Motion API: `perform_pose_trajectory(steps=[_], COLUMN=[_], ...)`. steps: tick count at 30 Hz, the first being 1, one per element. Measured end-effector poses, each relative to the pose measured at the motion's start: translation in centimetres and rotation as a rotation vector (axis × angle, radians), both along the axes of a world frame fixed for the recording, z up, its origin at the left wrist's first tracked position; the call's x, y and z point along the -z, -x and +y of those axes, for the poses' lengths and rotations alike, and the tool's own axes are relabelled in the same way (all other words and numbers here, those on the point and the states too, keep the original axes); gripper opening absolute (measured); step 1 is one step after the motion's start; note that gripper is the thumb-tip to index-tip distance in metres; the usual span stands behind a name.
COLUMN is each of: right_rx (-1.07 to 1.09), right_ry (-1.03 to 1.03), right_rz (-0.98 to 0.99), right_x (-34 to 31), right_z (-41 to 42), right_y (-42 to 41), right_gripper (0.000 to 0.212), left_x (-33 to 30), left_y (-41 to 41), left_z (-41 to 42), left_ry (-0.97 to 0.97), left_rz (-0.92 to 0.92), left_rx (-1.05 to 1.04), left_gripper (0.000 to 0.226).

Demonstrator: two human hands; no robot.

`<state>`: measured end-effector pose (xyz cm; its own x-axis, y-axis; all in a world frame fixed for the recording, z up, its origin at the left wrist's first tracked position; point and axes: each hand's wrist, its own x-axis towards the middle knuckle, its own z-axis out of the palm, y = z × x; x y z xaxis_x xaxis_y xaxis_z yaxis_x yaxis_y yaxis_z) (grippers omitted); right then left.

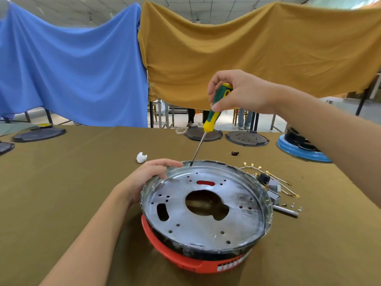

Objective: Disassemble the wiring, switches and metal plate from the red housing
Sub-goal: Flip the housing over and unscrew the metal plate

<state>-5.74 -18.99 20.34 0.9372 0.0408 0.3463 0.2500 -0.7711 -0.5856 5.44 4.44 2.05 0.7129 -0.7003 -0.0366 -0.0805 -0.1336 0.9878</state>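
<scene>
A person works at a tabletop [61,182] draped in olive-brown cloth, where a red housing [175,256] sits close to the viewer. A round metal plate [206,223] with a raised rim rests tilted on top of the housing, its far edge higher; it is pierced by a large keyhole-shaped opening, an oblong slot and many small holes, with red showing through a slot near the far side.

The left hand [148,178] grips the plate's left rim, fingers curled over the edge. The right hand [241,93] is raised above the work, its fingers and thumb wrapped around the green-and-yellow handle of a screwdriver [212,116] — the slim shaft slants down and left, and its tip meets the far rim of the plate, just beside the left hand's fingertips.

To the right of the housing, loose wiring [272,178] with brass terminals lies spread on the cloth beside grey switch parts [274,190] and a few small screws [292,206]. A crumpled white wad [141,157] lies behind the left hand, and a small dark part [235,153] sits farther back.

Along the far edge stand several dark round plates [246,138] and a blue-rimmed housing [299,149]. Blue cloth [72,69] and mustard cloth [257,54] hang behind.
</scene>
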Motion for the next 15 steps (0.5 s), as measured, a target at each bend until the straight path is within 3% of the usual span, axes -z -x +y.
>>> perform_pose_trajectory(steps=[4, 8, 12, 15], right_rx=[0.06, 0.233, 0.312, 0.32], right_ry=[-0.395, -0.84, -1.099, -1.198], right_rz=[-0.065, -0.107, -0.114, -0.167], right_x=[3.1, 9.6, 14.5, 15.5], right_z=[-1.9, -3.6, -3.7, -3.6], right_y=[0.7, 1.0, 1.0, 0.7], right_gripper=[0.023, 0.024, 0.025, 0.018], left_x=[-0.3, -0.7, -0.9, -0.9], left_y=[0.0, 0.1, 0.3, 0.4], left_z=[0.3, 0.6, 0.7, 0.3], left_ry=[0.037, 0.111, 0.2, 0.213], left_rz=[-0.012, -0.139, -0.27, -0.378], left_rx=[0.026, -0.084, -0.183, -0.215], left_gripper=[0.03, 0.017, 0.025, 0.016])
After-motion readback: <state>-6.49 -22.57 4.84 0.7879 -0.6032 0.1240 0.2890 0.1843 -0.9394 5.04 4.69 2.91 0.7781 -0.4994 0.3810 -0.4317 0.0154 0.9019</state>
